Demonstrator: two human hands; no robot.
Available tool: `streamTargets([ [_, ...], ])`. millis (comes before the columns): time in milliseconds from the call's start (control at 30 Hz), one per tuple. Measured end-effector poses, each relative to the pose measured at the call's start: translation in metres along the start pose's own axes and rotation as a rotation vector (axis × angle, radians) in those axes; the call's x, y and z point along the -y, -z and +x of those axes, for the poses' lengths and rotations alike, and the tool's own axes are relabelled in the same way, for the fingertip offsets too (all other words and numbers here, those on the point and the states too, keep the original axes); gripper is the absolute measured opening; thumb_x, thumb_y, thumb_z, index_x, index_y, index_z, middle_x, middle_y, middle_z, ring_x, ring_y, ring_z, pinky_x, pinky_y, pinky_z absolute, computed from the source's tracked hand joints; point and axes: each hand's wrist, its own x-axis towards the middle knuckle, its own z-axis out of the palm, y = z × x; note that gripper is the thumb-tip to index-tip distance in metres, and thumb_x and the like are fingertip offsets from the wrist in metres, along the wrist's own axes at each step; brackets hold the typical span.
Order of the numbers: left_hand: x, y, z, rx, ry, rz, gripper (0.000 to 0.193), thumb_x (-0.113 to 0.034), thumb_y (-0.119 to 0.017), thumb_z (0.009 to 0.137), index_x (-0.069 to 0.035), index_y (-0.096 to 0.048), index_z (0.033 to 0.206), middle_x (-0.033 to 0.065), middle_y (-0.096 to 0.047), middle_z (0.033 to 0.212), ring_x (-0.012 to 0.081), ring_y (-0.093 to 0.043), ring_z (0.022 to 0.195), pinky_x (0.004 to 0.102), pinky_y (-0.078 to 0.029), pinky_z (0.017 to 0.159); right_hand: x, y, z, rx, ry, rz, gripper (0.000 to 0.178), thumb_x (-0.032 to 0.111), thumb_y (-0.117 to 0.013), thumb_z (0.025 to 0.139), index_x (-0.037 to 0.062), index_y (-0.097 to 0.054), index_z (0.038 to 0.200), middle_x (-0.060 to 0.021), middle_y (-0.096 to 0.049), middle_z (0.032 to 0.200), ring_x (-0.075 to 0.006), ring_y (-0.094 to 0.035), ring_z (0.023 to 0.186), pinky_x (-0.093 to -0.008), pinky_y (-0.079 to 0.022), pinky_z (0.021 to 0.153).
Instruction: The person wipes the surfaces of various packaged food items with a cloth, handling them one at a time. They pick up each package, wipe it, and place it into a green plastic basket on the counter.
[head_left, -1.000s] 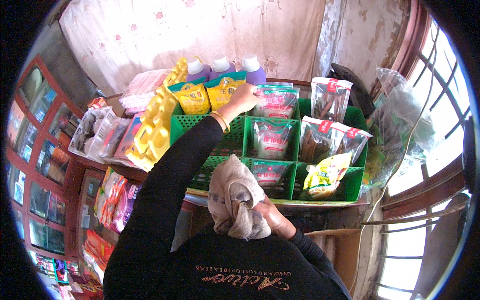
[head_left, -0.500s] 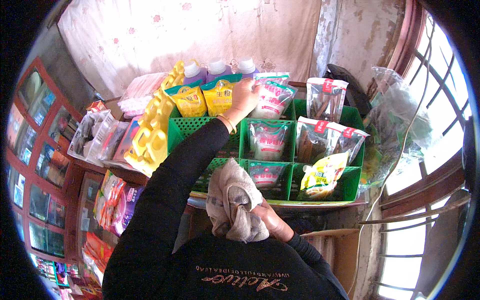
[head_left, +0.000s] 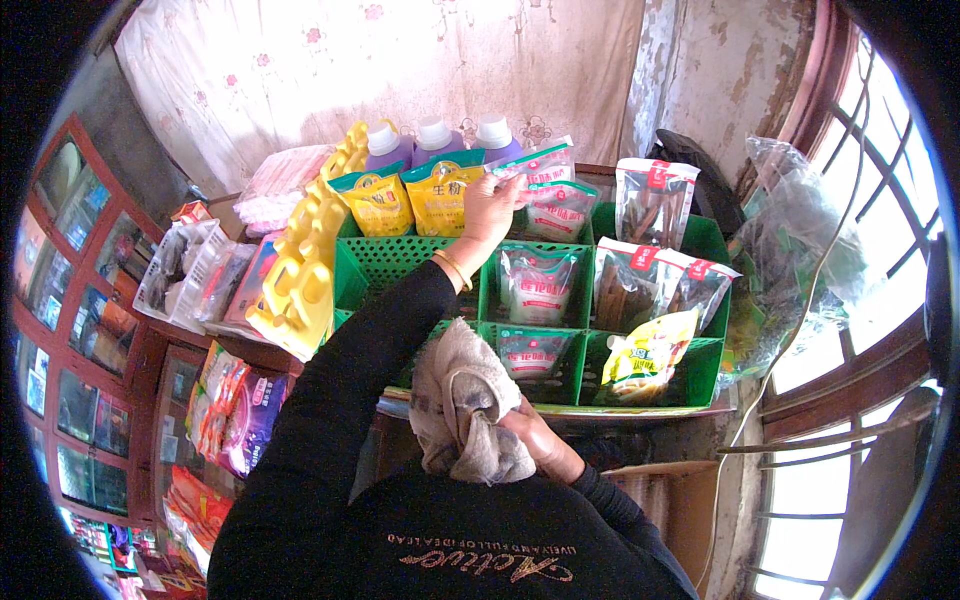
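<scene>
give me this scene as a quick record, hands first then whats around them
left hand: fingers at the left edge of green-topped pouches, grip unclear
right hand: holding crumpled cloth
container: green divided crate
crate back left: two yellow bags
crate right side: red-topped clear packs, yellow packet
behind crate: white-capped purple bottles

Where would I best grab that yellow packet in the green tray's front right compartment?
Probably pinch the top edge, coming from above: the yellow packet leans, its top sticking up toward the back right, while its bottom sits low inside the green tray.
</scene>
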Motion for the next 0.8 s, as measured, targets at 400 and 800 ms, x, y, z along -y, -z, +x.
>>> streamTargets([
  [400, -0.090, 0.024, 0.048, -0.089, -0.065, 0.090, 0.022, -0.017, -0.063, 0.088, 0.004, -0.066, 0.085, 0.0066, -0.067, 0.071, 0.0081, -0.060, 0.056, 0.0226, -0.047, 0.052, 0.009, -0.009, 0.001, -0.032, -0.030, 0.008, 0.043, 0.015, -0.055, 0.088, 0.0025, -0.048, 0.128, -0.0054, -0.059, 0.115, -0.0154, -0.056, 0.103, -0.0307, -0.044, 0.091],
  [800, -0.158, 0.109, -0.055, 0.006, 0.222, -0.176, 0.015, -0.014, -0.061, 0.089, -0.001, -0.064, 0.096, 0.0069, -0.067, 0.094, 0.0146, -0.063, 0.085, 0.0302, -0.051, 0.079, -0.006, 0.033, 0.013, -0.150, 0.164, 0.216, 0.059, 0.034, -0.064, 0.079, 0.0022, -0.047, 0.125, -0.0106, -0.059, 0.111, -0.0218, -0.059, 0.098, -0.0353, -0.049, 0.088],
])
